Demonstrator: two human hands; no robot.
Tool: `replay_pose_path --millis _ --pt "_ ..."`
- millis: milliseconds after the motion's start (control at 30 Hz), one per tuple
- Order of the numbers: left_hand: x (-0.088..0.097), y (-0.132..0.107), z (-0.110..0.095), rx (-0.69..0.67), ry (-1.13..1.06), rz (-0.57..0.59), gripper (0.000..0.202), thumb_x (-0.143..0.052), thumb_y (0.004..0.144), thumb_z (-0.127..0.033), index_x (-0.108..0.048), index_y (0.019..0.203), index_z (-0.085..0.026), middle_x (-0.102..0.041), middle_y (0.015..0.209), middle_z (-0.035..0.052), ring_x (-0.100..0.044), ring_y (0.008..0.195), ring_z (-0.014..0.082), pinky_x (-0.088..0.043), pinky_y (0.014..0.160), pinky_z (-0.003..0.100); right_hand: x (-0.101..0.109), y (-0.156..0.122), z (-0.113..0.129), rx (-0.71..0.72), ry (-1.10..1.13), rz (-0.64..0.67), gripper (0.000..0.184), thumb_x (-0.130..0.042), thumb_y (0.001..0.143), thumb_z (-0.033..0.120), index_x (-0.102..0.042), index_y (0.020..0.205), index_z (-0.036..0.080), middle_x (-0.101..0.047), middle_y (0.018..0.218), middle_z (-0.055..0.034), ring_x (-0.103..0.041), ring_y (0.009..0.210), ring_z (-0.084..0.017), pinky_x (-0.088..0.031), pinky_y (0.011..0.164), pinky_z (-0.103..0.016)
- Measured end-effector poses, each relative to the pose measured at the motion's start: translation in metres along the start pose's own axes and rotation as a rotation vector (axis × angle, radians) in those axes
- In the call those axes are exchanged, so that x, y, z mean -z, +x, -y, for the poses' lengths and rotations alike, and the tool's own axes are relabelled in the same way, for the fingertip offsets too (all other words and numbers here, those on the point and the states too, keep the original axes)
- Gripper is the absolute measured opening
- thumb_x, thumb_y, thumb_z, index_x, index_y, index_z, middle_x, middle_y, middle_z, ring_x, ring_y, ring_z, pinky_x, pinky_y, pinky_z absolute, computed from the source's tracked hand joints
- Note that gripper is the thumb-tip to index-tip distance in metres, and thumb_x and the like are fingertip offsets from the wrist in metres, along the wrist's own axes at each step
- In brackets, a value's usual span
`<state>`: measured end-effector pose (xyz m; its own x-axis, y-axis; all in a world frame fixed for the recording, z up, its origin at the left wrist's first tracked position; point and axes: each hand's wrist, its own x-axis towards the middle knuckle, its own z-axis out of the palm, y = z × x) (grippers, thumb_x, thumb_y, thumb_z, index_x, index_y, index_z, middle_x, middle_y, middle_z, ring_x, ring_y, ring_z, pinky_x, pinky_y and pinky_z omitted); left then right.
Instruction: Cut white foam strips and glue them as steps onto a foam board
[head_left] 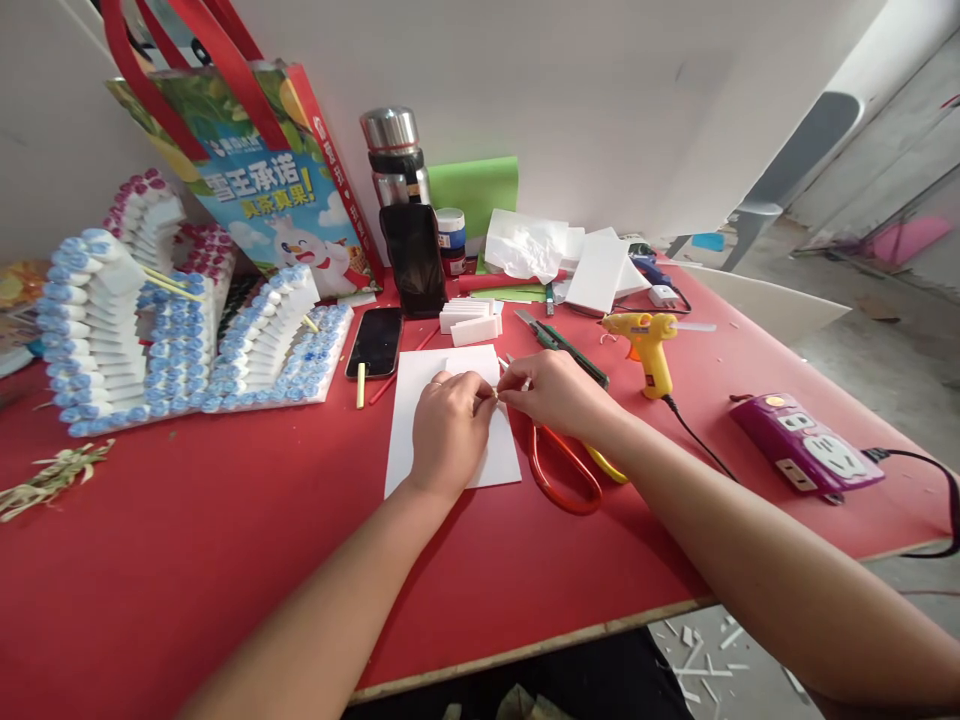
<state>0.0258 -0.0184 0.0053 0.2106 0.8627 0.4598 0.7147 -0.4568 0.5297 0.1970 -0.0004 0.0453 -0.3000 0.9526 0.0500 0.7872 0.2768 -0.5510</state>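
My left hand [454, 420] and my right hand [551, 390] meet fingertip to fingertip over a white sheet [409, 455]. Both are closed in a pinch around something tiny and pale, too small to name. Scissors with red handles [559, 490] lie partly under my right forearm, their blades partly hidden. A green utility knife [570, 355] rests just beyond my right hand. Behind the sheet sits a stack of small white blocks [471, 322]. To the left are a short pale-yellow stick [361, 386] and a black smartphone [375, 343].
A yellow glue gun [649, 350] and a purple power strip [814, 445] with cords are at right. Blue-and-white craft models [180, 340] stand at left before a tote bag [277, 190]. A steel flask [397, 160], a dark phone-like slab [412, 262] and white scraps [596, 275] line the back.
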Motion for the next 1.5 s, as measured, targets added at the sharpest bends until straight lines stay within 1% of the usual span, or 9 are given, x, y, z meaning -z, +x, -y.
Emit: replay_pose_path --millis 100,233,400,600,767,1100,1300,1400,1500 --pt "0.000 0.000 0.001 -0.031 0.015 -0.004 0.015 -0.061 0.088 -0.011 -0.059 0.079 -0.022 -0.068 0.081 0.0020 -0.058 0.081 0.0226 -0.044 0.075 0.035 -0.004 0.001 -0.001 0.010 0.000 0.004 0.013 -0.068 0.084 0.016 -0.081 0.084 0.018 -0.078 0.083 -0.0039 -0.066 0.075 -0.017 -0.043 0.068 -0.026" --pt "-0.001 0.000 0.002 -0.036 0.018 -0.012 0.016 -0.060 0.087 -0.009 -0.060 0.079 -0.022 -0.067 0.080 0.0022 -0.058 0.081 0.0225 -0.044 0.074 0.035 -0.009 0.003 -0.003 0.014 0.004 0.011 0.014 -0.068 0.084 0.016 -0.082 0.083 0.018 -0.078 0.082 -0.0047 -0.067 0.075 -0.018 -0.044 0.068 -0.026" --pt "-0.002 0.001 0.002 -0.045 0.009 -0.023 0.016 -0.058 0.089 -0.010 -0.061 0.079 -0.022 -0.067 0.081 0.0028 -0.057 0.082 0.0222 -0.044 0.074 0.035 -0.010 0.003 -0.004 0.022 -0.001 -0.018 0.014 -0.068 0.085 0.018 -0.082 0.084 0.018 -0.079 0.082 -0.0043 -0.067 0.073 -0.017 -0.042 0.068 -0.026" --pt "-0.001 0.001 0.001 0.013 -0.072 -0.021 0.017 -0.057 0.088 -0.009 -0.064 0.078 -0.022 -0.067 0.079 0.0020 -0.059 0.080 0.0207 -0.045 0.072 0.033 -0.013 0.003 -0.005 0.038 -0.016 -0.046 0.014 -0.067 0.087 0.019 -0.081 0.085 0.017 -0.079 0.083 -0.0044 -0.066 0.073 -0.017 -0.042 0.068 -0.026" --pt "-0.001 0.000 0.002 0.032 -0.076 -0.019 0.016 -0.057 0.087 -0.011 -0.065 0.079 -0.022 -0.069 0.079 0.0024 -0.062 0.081 0.0214 -0.046 0.074 0.034 -0.014 0.002 -0.007 0.018 -0.018 -0.051 0.014 -0.068 0.087 0.021 -0.082 0.088 0.018 -0.079 0.085 -0.0049 -0.067 0.075 -0.017 -0.042 0.067 -0.026" --pt "-0.003 0.001 0.004 -0.020 -0.063 -0.048 0.017 -0.058 0.087 -0.008 -0.066 0.078 -0.021 -0.069 0.078 0.0020 -0.060 0.079 0.0206 -0.047 0.072 0.033 -0.015 0.000 0.000 0.010 -0.104 -0.055 0.016 -0.065 0.091 0.021 -0.081 0.089 0.016 -0.078 0.085 -0.0067 -0.065 0.075 -0.019 -0.041 0.069 -0.028" --pt "-0.004 0.001 0.006 -0.033 -0.075 -0.030 0.018 -0.059 0.089 -0.009 -0.069 0.081 -0.021 -0.071 0.081 0.0018 -0.061 0.080 0.0204 -0.047 0.072 0.033 -0.017 0.002 -0.002 0.021 -0.129 -0.059 0.015 -0.066 0.092 0.022 -0.079 0.088 0.015 -0.078 0.086 -0.0081 -0.066 0.079 -0.021 -0.041 0.072 -0.029" --pt "-0.004 0.001 0.005 -0.024 -0.065 -0.038 0.016 -0.061 0.088 -0.008 -0.067 0.079 -0.020 -0.070 0.079 0.0015 -0.061 0.079 0.0202 -0.047 0.071 0.033 -0.019 0.002 -0.002 0.034 -0.125 -0.055 0.015 -0.065 0.091 0.021 -0.078 0.088 0.015 -0.077 0.085 -0.0080 -0.066 0.078 -0.021 -0.041 0.071 -0.028" --pt "-0.005 0.000 0.005 -0.043 -0.035 -0.041 0.017 -0.060 0.088 -0.007 -0.066 0.079 -0.020 -0.068 0.078 0.0013 -0.060 0.079 0.0202 -0.047 0.071 0.034 -0.019 0.000 -0.003 0.056 -0.126 -0.049 0.014 -0.065 0.090 0.017 -0.077 0.085 0.016 -0.076 0.084 -0.0076 -0.065 0.076 -0.020 -0.040 0.069 -0.028"
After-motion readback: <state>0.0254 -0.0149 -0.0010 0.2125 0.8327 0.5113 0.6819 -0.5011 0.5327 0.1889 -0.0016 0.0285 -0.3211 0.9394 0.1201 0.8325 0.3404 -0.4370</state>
